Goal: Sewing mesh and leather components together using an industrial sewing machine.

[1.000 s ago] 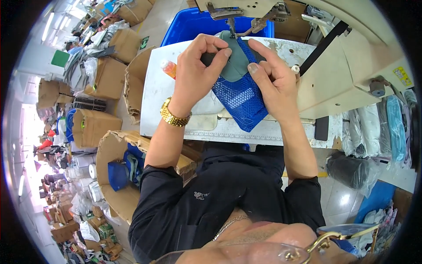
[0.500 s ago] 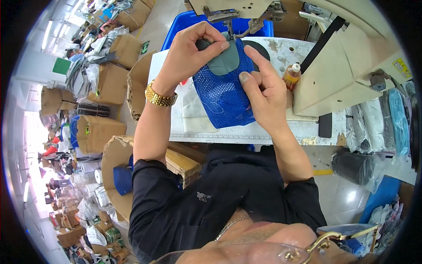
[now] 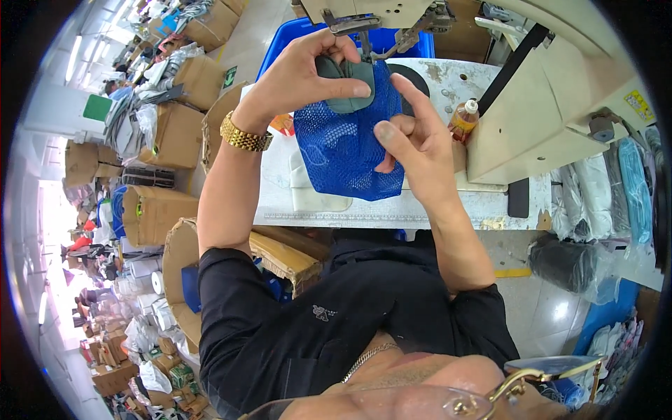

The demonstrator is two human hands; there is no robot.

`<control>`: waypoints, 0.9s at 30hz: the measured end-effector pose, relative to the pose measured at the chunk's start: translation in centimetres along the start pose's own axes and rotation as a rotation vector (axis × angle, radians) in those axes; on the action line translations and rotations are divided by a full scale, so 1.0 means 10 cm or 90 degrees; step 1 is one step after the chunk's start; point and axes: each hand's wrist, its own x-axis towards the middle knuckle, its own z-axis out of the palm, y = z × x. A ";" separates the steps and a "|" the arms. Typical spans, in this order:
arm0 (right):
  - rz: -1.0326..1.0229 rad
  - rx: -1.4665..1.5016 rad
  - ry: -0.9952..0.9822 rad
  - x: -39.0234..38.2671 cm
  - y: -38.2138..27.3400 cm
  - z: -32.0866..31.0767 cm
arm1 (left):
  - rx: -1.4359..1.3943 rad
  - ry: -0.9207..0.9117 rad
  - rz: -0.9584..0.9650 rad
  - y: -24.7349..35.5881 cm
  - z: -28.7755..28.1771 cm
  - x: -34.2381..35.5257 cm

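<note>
A blue mesh piece with a grey-green fabric patch on its upper part lies under the sewing machine's needle area. My left hand pinches the patch, thumb on top and fingers curled at its far left edge. A darker rounded edge of that patch shows under the fingers. At the mesh's right edge, my right hand grips the material, thumb on it and index finger stretched toward the needle. One lower fingertip shows beside the mesh. A white fabric piece lies partly beneath the mesh.
The pale machine body rises on the right of the white worktable. Beside it stand a small bottle of orange-brown liquid and a dark phone-like slab. A blue bin is behind the table; cardboard boxes stand left.
My left hand has shifted slightly left and away from me, its thumb now flatter on the patch. The mesh has swung a little left. My right hand has barely moved.
</note>
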 end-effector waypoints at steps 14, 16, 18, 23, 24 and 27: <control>-0.001 -0.115 -0.009 0.50 0.74 -0.47 | -0.017 -0.016 -0.061 -0.09 -0.03 0.01; 0.007 -0.047 -0.011 0.62 0.73 -0.51 | -0.025 -0.012 -0.074 -0.05 -0.03 0.01; 0.009 0.010 -0.020 0.73 0.81 -0.56 | -0.013 -0.004 -0.030 -0.03 -0.02 0.03; 0.024 0.065 -0.032 0.79 0.78 -0.54 | -0.003 0.018 0.003 -0.15 -0.01 0.05; 0.024 0.064 -0.032 0.78 0.82 -0.56 | -0.001 0.034 0.034 -0.17 0.00 0.07; -0.130 -0.217 0.111 0.71 0.81 -0.57 | 0.006 0.024 -0.011 -0.16 -0.03 0.09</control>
